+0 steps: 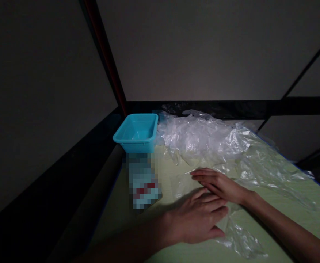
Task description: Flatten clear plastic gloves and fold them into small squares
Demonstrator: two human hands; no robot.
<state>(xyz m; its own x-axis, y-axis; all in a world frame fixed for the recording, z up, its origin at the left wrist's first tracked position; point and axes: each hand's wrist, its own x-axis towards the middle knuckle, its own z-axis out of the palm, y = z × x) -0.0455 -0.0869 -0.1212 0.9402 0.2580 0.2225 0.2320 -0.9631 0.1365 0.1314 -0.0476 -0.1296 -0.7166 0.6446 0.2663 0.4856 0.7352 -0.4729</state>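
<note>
A clear plastic bag (242,238) lies flat on the pale green tabletop, partly under both hands. My left hand (201,218) rests palm down on it, fingers stretched out and somewhat apart. Just beyond, my right hand (222,185) lies over the bag's far part with its fingers extended and close together. The fingertips of my left hand meet or nearly meet the side of my right hand. Neither hand grips anything that I can see. The middle of the bag is hidden beneath them.
Crumpled clear plastic bags (204,135) form a heap along the table's far side and spread right. A turquoise plastic basin (138,146) stands at the far left corner. In front of it lies a pixelated, phone-like flat object (145,179). Walls rise behind and left.
</note>
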